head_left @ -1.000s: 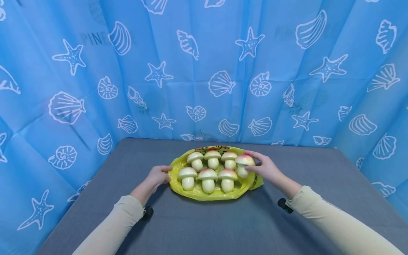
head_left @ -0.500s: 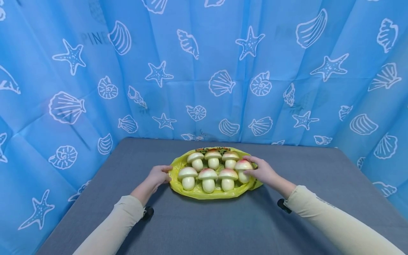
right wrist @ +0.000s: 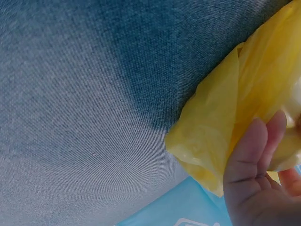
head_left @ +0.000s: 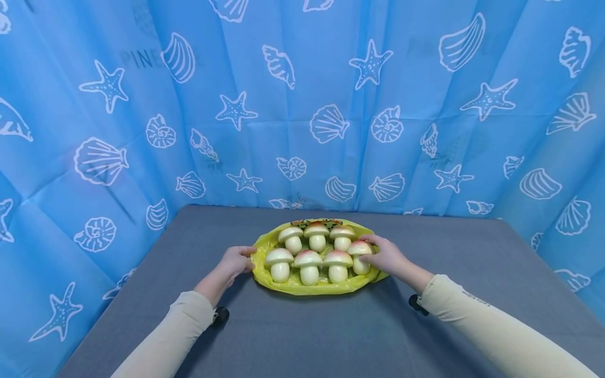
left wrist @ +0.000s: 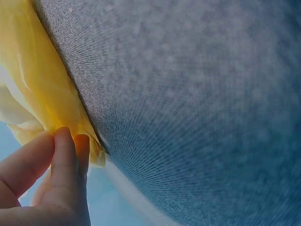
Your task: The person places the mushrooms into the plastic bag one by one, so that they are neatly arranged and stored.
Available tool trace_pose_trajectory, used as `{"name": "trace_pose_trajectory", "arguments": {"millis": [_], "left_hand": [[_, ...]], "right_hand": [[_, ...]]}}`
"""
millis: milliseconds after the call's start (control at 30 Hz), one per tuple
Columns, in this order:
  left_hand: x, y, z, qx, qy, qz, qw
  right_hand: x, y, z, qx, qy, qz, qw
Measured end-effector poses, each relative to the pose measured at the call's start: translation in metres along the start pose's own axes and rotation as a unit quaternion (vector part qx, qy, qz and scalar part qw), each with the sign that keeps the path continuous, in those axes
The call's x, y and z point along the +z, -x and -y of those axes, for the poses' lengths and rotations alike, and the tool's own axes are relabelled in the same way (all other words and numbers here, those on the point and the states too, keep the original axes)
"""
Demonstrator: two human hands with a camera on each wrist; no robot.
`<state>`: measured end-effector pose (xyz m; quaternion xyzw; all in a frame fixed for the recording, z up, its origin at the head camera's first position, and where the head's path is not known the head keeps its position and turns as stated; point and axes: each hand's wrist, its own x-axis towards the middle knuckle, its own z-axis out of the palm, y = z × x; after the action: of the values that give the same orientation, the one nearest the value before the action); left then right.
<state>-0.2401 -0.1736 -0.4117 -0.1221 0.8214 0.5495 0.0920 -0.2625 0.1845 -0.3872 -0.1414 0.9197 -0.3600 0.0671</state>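
Note:
A yellow plastic bag (head_left: 302, 290) lies spread on the table, its rim rolled into an oval. Several toy mushrooms (head_left: 309, 266) with cream stems and reddish caps sit in it in two rows. At the bag's left end, my left hand (head_left: 235, 261) pinches the rim; the left wrist view shows thumb and fingertips (left wrist: 65, 141) together on the yellow plastic (left wrist: 47, 80). My right hand (head_left: 392, 258) holds the rightmost mushroom (head_left: 360, 249) of the front row, fingers on its cap and thumb near its stem. That mushroom is partly cut off in the right wrist view.
Grey cloth covers the table (head_left: 312, 336). Behind it and at both sides hangs a blue curtain (head_left: 302, 136) with white shells and starfish. A loose corner of the bag (right wrist: 202, 127) sticks out under the right hand. Black wrist straps show at both cuffs.
My right hand has lowered the mushroom into the right end of the bag, beside the front row. The left hand stays at the rim.

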Motion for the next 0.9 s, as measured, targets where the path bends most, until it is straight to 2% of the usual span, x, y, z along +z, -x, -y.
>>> {"name": "trace_pose_trajectory", "arguments": {"millis": [400,667,900], "left_hand": [[0.0,0.001,-0.003,0.003,0.002,0.0,1.0],[-0.001,-0.001,-0.003,0.004,0.008,0.01,0.9999],[-0.003,0.0,0.002,0.018,0.013,0.015,0.9996]], "right_hand": [[-0.002,0.001,0.003,0.008,0.008,0.006,0.9999],[-0.013,0.008,0.002,0.027,-0.057,0.006,0.998],[-0.027,0.019,0.0,0.024,-0.053,-0.015,0.9982]]}}
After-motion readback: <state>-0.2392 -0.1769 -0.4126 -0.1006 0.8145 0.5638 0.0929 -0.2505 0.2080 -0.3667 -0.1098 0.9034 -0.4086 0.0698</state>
